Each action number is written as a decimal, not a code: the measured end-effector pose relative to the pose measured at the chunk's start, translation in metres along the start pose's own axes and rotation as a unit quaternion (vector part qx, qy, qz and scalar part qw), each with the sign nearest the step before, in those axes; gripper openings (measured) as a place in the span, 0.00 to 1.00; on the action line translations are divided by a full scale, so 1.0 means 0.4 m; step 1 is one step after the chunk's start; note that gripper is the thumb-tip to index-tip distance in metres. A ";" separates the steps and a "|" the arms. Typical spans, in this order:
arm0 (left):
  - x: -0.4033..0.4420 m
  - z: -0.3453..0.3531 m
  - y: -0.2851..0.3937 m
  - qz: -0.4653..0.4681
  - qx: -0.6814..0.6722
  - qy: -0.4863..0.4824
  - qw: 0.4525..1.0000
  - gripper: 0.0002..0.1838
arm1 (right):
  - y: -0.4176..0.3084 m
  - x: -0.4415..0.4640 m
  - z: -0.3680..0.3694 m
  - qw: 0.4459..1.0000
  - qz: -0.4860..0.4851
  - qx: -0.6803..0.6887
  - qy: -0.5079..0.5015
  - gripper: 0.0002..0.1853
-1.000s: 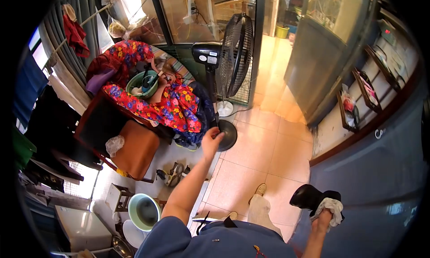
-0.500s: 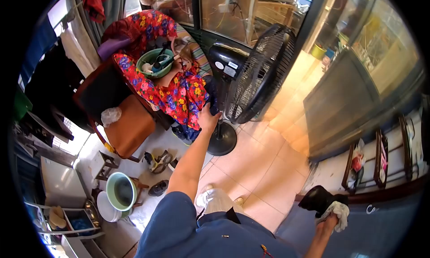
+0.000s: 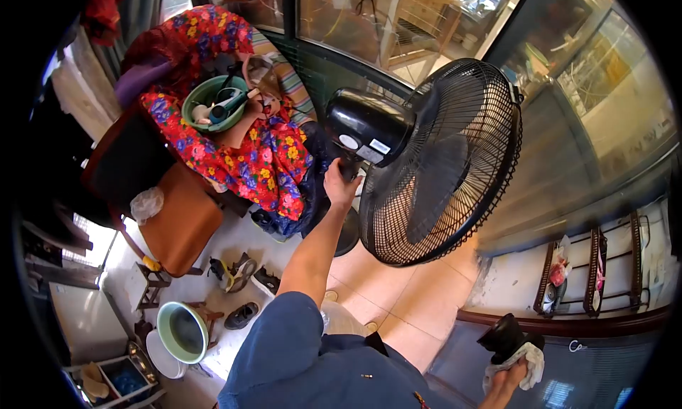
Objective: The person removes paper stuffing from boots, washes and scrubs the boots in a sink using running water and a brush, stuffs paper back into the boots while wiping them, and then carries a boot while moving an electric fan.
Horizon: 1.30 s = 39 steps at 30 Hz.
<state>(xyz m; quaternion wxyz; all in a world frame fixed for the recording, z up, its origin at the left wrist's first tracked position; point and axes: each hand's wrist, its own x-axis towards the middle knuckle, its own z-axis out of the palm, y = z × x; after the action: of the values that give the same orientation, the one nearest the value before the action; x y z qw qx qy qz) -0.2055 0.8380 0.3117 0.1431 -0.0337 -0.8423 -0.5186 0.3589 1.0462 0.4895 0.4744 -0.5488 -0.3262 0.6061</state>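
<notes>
A black standing fan [image 3: 440,160] with a wire cage stands before me, its motor housing tilted toward me. My left hand [image 3: 342,184] is closed around the fan's neck just below the housing. Lower right, my right hand [image 3: 509,378] grips a whitish cloth [image 3: 529,363] together with a black object [image 3: 503,339] that looks like a shoe or boot. The fan's round base [image 3: 347,233] rests on the floor, partly hidden by my left arm.
A floral cloth [image 3: 266,169] covers a table bearing a green basin [image 3: 206,102]. A brown chair [image 3: 179,221], shoes [image 3: 241,315] and a water bucket [image 3: 183,331] are at left. A wall rack [image 3: 595,270] and glass door [image 3: 611,68] are at right.
My left hand has reached forward and closed on the fan's neck. The fan appears nearer and larger. My right hand still holds the cloth and black object.
</notes>
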 end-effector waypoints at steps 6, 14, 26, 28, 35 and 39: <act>0.026 -0.032 0.012 0.029 -0.059 -0.045 0.997 0.33 | 0.026 -0.033 0.036 0.995 0.004 0.029 -0.091 0.18; 0.061 -0.014 -0.031 0.033 -0.142 -0.098 0.984 0.34 | 0.081 -0.003 0.034 0.982 -0.084 -0.101 -0.138 0.18; 0.124 -0.042 0.044 0.063 -0.282 -0.202 0.936 0.20 | 0.069 -0.133 0.156 0.996 -0.073 -0.011 -0.051 0.14; 0.167 -0.061 0.030 0.123 -0.259 -0.252 0.924 0.18 | 0.084 -0.122 0.137 0.997 -0.068 -0.008 -0.038 0.15; 0.225 -0.036 -0.055 0.022 -0.373 -0.388 0.842 0.15 | 0.105 -0.140 0.158 0.995 -0.067 0.057 -0.048 0.19; 0.174 -0.027 -0.094 -0.021 -0.344 -0.394 0.852 0.15 | 0.122 -0.153 0.207 0.993 -0.081 0.042 -0.076 0.16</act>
<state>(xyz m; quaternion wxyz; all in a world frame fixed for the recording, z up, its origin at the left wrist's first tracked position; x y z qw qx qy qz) -0.2775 0.8049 0.3029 -0.2323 -0.2644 -0.5966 -0.7213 0.2645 0.9832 0.4820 0.5187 -0.4522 -0.3787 0.6189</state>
